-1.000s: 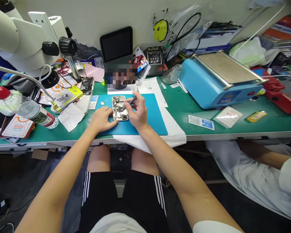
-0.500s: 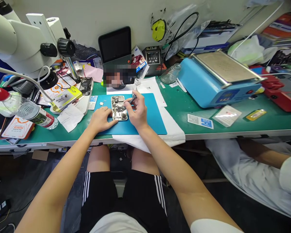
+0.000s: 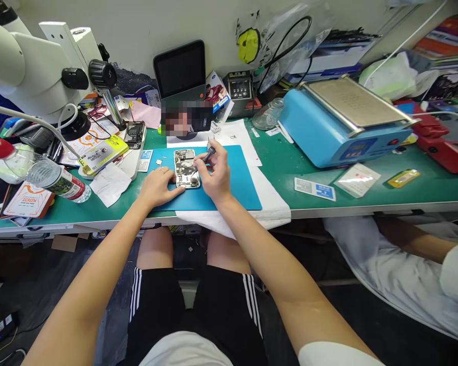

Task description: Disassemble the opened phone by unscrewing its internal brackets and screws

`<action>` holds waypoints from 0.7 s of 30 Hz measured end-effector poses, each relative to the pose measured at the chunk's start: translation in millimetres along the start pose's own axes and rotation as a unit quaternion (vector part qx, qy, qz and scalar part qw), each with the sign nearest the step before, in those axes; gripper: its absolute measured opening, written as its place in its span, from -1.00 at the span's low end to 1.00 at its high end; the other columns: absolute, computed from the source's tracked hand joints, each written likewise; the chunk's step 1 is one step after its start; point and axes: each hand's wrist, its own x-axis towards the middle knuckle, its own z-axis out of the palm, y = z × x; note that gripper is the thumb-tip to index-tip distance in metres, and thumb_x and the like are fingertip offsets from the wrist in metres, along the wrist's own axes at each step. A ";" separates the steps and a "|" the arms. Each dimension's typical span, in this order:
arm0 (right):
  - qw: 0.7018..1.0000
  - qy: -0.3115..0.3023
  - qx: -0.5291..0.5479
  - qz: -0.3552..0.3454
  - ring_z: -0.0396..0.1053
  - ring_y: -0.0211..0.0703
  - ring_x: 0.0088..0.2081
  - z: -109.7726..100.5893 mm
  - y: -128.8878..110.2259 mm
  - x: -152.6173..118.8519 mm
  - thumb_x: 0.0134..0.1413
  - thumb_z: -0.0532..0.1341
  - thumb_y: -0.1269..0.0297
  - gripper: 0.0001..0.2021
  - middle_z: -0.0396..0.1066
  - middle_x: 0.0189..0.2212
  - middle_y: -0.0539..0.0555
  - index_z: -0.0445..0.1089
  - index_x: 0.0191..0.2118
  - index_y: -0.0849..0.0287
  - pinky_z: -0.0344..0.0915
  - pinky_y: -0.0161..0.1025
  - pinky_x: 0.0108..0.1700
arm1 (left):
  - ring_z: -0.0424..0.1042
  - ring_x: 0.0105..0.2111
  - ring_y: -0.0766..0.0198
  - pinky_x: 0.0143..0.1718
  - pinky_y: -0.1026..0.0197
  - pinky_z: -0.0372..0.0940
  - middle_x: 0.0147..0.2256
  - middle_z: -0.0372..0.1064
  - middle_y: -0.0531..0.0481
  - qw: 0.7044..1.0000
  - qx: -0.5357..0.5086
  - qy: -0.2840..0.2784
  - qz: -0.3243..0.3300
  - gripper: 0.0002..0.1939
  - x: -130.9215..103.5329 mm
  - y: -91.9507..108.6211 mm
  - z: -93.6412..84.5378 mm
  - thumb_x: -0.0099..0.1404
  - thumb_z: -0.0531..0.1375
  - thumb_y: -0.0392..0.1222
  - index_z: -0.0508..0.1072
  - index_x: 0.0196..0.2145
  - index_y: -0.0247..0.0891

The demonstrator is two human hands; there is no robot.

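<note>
An opened phone (image 3: 187, 170), its inner parts and pale frame showing, lies on a blue mat (image 3: 244, 188). My left hand (image 3: 158, 185) grips the phone's lower left, fingers along its side and thumb at the bottom edge. Between the fingers of my right hand (image 3: 217, 175) is a small dark screwdriver (image 3: 211, 151), held slanted over the phone's right side. My thumb and forefinger come together close to the phone's middle; whether the fingertips touch it I cannot tell. A few tiny parts (image 3: 159, 162) sit left of the phone.
A microscope (image 3: 30, 66) overhangs the left side, with a water bottle (image 3: 59, 178) below. A blue heating plate machine (image 3: 328, 132) stands right. Behind the mat are white paper (image 3: 246, 142) and a dark screen (image 3: 180, 68). Another person's arm (image 3: 416, 236) is at the right.
The screwdriver's slant in my right hand has shifted slightly. My left hand stays on the phone, and the whole view has moved a little.
</note>
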 end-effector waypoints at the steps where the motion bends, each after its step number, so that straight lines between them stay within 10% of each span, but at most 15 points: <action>1: 1.000 0.000 0.000 -0.004 0.56 0.00 -0.14 0.0 0.3 -0.2 0.41 0.02 0.07 -0.48 0.50 -0.11 0.14 -0.08 0.38 -0.08 0.60 0.04 -0.09 | 0.41 -0.18 0.05 -0.15 0.06 0.25 -0.26 0.43 -0.08 1.000 0.000 0.001 -0.001 -0.67 0.2 -0.1 0.2 0.34 0.29 0.13 0.43 -0.31 -0.19; 21: 0.997 0.043 0.024 -0.054 0.56 -0.08 -0.23 3.1 10.5 -0.5 0.39 0.12 0.02 -0.54 0.54 -0.17 0.10 0.11 0.29 0.01 0.60 -0.06 -0.16 | 0.41 -0.19 0.05 -0.16 0.06 0.25 -0.26 0.44 -0.08 1.000 -0.005 0.009 0.007 -0.68 -0.2 -1.9 3.1 0.35 0.28 0.11 0.44 -0.31 -0.20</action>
